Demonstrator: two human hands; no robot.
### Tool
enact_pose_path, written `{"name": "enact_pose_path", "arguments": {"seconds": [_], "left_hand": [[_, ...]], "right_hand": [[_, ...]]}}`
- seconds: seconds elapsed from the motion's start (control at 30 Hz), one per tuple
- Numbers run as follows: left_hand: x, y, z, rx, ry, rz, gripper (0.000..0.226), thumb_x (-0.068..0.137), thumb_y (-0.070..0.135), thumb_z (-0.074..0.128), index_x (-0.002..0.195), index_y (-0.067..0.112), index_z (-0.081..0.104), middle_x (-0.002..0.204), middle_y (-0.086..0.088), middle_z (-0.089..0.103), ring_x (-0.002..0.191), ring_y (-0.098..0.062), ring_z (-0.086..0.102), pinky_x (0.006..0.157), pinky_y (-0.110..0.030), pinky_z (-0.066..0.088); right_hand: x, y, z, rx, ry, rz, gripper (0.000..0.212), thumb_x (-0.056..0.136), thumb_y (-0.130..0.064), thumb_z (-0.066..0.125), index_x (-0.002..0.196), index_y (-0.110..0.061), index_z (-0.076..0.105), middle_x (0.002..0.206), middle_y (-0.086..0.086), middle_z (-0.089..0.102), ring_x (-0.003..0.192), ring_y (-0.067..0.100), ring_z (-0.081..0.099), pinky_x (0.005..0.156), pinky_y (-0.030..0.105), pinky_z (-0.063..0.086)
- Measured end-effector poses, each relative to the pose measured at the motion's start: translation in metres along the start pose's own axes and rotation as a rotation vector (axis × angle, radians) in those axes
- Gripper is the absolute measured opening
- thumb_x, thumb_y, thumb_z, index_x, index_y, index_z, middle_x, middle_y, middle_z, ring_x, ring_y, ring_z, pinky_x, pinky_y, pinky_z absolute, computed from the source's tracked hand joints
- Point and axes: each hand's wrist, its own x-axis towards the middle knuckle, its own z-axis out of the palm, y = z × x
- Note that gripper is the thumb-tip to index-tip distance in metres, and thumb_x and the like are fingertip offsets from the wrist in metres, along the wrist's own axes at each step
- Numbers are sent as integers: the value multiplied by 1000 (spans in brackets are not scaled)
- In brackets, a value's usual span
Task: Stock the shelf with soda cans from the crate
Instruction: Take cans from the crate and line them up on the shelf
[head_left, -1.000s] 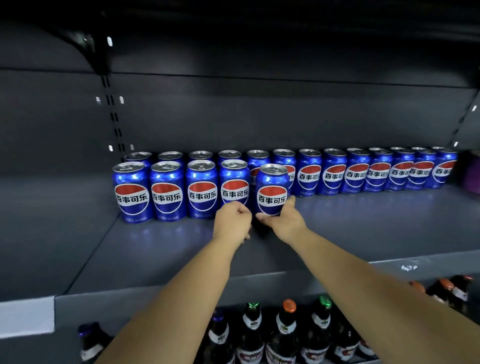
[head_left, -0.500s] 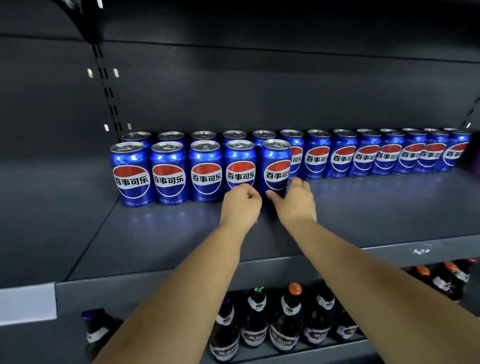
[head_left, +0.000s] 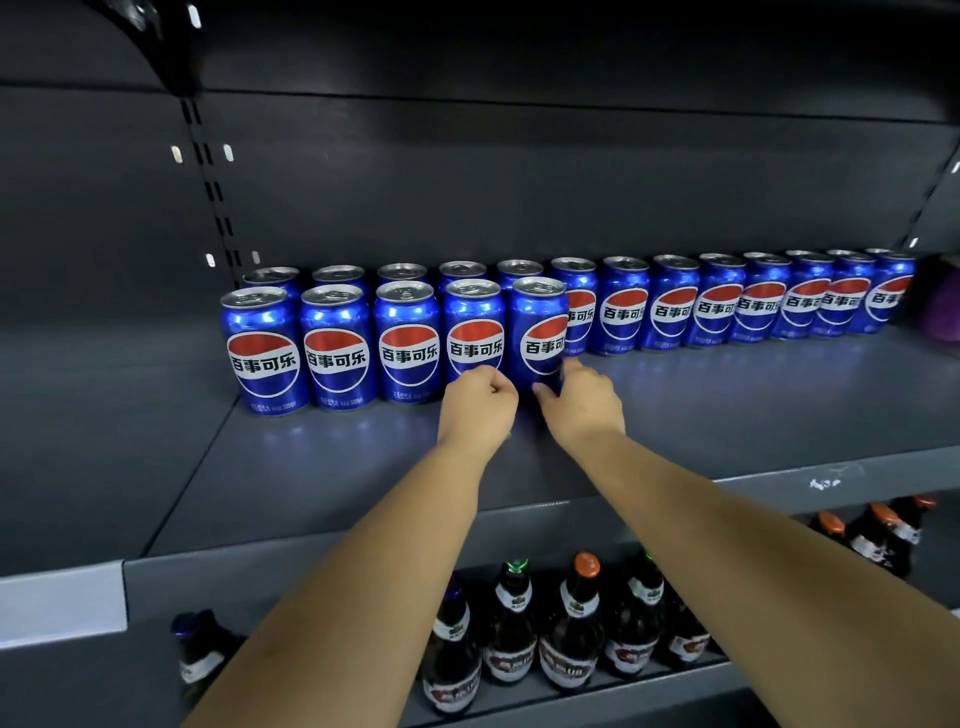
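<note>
At the bottom of the frame, the lower shelf (head_left: 597, 702) holds dark glass bottles (head_left: 571, 631) standing upright in a cluster. Their caps are green, orange and blue, and more bottles stand at the lower right. Above them, both bare forearms reach up from the bottom edge to the grey shelf (head_left: 311, 467), whose front lip carries a pale strip (head_left: 57, 603) at the lower left.

The left hand (head_left: 478, 405), in the middle of the frame, is curled into a fist that holds nothing. Its knuckles sit against the foot of the fourth front can (head_left: 474, 327). Just to the right, the right hand (head_left: 584, 402) grips the end can (head_left: 537, 332) low down. The thumb lies across the can's front base and the fingers wrap its right side.

The end can stands upright on the shelf as the fifth and last of the front row (head_left: 337, 348). These blue soda cans with red, white and blue logos stand side by side, starting at centre left.

Behind them, a back row (head_left: 675, 306) of the same cans runs along the rear of the shelf, from centre left almost to the right edge. A blurred purple object (head_left: 943, 312) lies beyond its last can.

The dark back panel (head_left: 519, 182) fills the upper frame, with a slotted upright (head_left: 213, 192) at the upper left.
</note>
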Motion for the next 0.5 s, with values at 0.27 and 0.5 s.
{"name": "enact_pose_path", "arguments": {"seconds": [0.27, 0.5], "left_hand": [[-14, 19, -5, 94, -96, -60, 17, 87, 6, 44, 79, 11, 58, 74, -11, 63, 55, -19, 57, 52, -24, 45], [-56, 52, 1, 299, -67, -6, 14, 83, 8, 46, 77, 12, 58, 84, -15, 69, 67, -27, 62, 63, -31, 50]], "right_hand": [[-21, 9, -33, 88, -20, -24, 20, 92, -20, 53, 107, -6, 56, 113, 14, 62, 108, 31, 57, 89, 38, 49], [-52, 18, -73, 83, -47, -190, 23, 95, -19, 49, 109, -3, 58, 109, 14, 64, 103, 30, 58, 84, 35, 48]]}}
